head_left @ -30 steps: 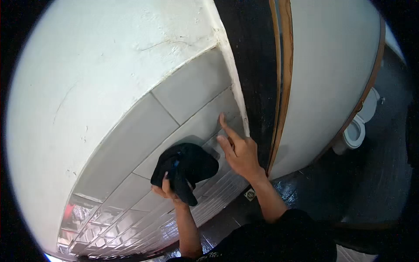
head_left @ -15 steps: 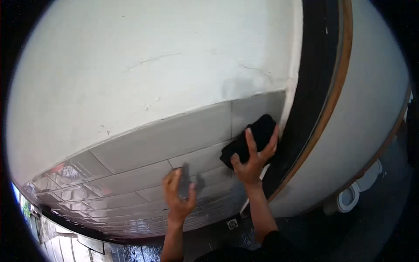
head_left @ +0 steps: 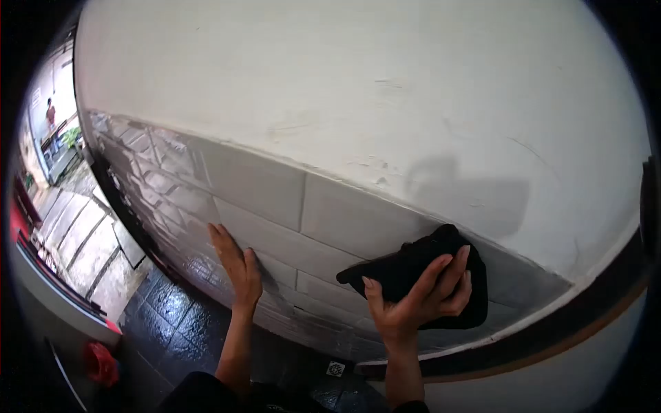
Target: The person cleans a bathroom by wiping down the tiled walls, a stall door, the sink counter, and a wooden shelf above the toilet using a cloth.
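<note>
- Black cloth (head_left: pixel 399 274) lies bunched against the tiled wall, just under the line where the tiles meet the plaster, toward the right of your view.
- Your right hand (head_left: pixel 418 303) is closed on that cloth, fingers bent over it and thumb toward its left end.
- Your left hand (head_left: pixel 237 270) is empty and open, fingers extended together, thumb apart. It is at the tiles, well left of the cloth; you can't tell for sure whether it touches them.
- Pale grey tiles (head_left: pixel 258 184) fill the wall in front of you, glossy toward the left, with scuffed white plaster (head_left: pixel 330 89) above.
- To your right, a dark strip (head_left: pixel 523 345) with a brown edge runs beside the tiles.
- Below you, a square drain cover (head_left: pixel 336 369) sits in the dark floor (head_left: pixel 172 303), which shines on the left.
- At lower left you have a red object (head_left: pixel 101 363), too blurred to name.
- Farther left, pale paving (head_left: pixel 81 230) lies outside, with green plants (head_left: pixel 70 136) and a distant person (head_left: pixel 50 113) beyond.
</note>
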The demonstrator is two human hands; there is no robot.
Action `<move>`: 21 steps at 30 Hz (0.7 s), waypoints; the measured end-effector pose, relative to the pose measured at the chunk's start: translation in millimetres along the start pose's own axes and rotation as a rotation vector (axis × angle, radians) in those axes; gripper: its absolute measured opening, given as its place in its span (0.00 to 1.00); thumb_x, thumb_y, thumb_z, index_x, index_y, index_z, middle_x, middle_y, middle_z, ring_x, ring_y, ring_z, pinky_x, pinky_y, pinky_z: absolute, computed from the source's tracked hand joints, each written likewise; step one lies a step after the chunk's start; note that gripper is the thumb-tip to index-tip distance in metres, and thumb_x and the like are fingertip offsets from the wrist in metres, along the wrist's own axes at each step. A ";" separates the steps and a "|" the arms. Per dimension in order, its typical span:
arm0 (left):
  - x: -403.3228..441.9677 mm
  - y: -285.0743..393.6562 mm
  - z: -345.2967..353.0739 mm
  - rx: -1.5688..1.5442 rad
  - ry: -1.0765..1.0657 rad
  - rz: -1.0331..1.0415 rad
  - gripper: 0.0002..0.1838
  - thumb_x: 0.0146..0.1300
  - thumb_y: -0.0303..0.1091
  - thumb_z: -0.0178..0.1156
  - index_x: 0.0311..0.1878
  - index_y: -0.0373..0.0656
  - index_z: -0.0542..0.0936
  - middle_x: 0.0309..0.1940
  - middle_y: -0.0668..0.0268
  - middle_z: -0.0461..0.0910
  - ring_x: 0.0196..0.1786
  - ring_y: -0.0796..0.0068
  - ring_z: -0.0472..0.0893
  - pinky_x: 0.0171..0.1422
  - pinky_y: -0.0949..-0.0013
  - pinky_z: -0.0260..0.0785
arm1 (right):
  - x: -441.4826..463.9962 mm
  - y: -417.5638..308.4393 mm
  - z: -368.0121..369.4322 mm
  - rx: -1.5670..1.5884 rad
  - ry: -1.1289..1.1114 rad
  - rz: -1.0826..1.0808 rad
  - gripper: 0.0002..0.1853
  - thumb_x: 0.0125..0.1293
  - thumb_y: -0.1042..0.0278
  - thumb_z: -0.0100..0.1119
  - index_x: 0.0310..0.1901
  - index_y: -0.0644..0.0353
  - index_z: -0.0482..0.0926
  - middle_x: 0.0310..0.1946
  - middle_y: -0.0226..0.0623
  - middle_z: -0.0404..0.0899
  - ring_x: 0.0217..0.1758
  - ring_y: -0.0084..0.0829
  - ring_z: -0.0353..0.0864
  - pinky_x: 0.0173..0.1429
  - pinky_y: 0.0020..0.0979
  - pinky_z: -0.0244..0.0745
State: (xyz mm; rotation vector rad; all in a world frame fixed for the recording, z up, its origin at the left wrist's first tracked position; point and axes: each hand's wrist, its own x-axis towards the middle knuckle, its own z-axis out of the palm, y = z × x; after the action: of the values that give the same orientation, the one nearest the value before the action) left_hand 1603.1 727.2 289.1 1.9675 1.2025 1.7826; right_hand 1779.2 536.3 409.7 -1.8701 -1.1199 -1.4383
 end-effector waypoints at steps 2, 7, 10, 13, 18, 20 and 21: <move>-1.8 -15.2 -4.1 0.084 -0.045 0.029 0.36 0.72 0.43 0.45 0.76 0.38 0.46 0.77 0.45 0.37 0.79 0.47 0.40 0.78 0.51 0.32 | 0.5 -26.3 11.3 0.023 -0.001 -0.052 0.50 0.59 0.24 0.48 0.73 0.53 0.53 0.72 0.47 0.55 0.64 0.48 0.51 0.64 0.53 0.42; -1.5 -41.3 -33.1 0.062 -0.076 0.069 0.29 0.69 0.37 0.51 0.71 0.38 0.59 0.72 0.48 0.54 0.74 0.51 0.56 0.75 0.53 0.45 | -6.9 -92.7 39.2 0.072 0.016 -0.103 0.47 0.56 0.23 0.53 0.70 0.48 0.62 0.69 0.39 0.63 0.63 0.44 0.55 0.64 0.51 0.42; 1.8 -94.3 -69.7 0.001 -0.059 -0.074 0.21 0.67 0.30 0.53 0.63 0.37 0.69 0.65 0.51 0.67 0.66 0.54 0.67 0.69 0.57 0.56 | -7.4 -135.1 52.9 0.122 0.057 -0.096 0.46 0.54 0.25 0.57 0.68 0.47 0.64 0.67 0.36 0.67 0.63 0.41 0.56 0.64 0.50 0.43; 11.9 -141.4 -115.6 0.023 0.003 -0.185 0.13 0.66 0.25 0.54 0.53 0.38 0.77 0.48 0.57 0.79 0.53 0.60 0.77 0.56 0.64 0.68 | -8.5 -177.5 65.8 0.117 0.041 -0.146 0.46 0.54 0.26 0.58 0.68 0.46 0.65 0.67 0.34 0.67 0.63 0.41 0.56 0.64 0.49 0.43; 32.6 -239.6 -187.8 0.045 -0.010 -0.280 0.10 0.66 0.25 0.55 0.49 0.40 0.80 0.37 0.62 0.83 0.40 0.68 0.81 0.45 0.68 0.71 | -2.3 -272.8 90.6 0.130 0.040 -0.132 0.46 0.52 0.27 0.61 0.68 0.46 0.65 0.68 0.32 0.65 0.63 0.40 0.57 0.64 0.49 0.44; 42.6 -270.0 -213.5 0.023 -0.047 -0.333 0.10 0.66 0.25 0.55 0.48 0.39 0.80 0.37 0.63 0.83 0.40 0.74 0.81 0.42 0.72 0.71 | 1.5 -306.0 100.6 0.116 0.055 -0.143 0.48 0.51 0.27 0.62 0.69 0.46 0.64 0.69 0.32 0.64 0.63 0.40 0.57 0.63 0.48 0.45; 51.6 -291.8 -225.4 0.024 -0.048 -0.318 0.10 0.66 0.25 0.55 0.48 0.39 0.80 0.37 0.63 0.83 0.40 0.74 0.81 0.42 0.72 0.71 | 3.6 -324.2 107.4 0.111 0.068 -0.136 0.48 0.51 0.27 0.62 0.69 0.46 0.64 0.69 0.32 0.64 0.63 0.40 0.57 0.64 0.48 0.45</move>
State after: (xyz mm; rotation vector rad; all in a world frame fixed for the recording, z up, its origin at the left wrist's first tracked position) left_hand 1274.3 870.8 189.8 1.7049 1.4327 1.5602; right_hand 1559.4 792.2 355.8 -1.6844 -1.2877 -1.4697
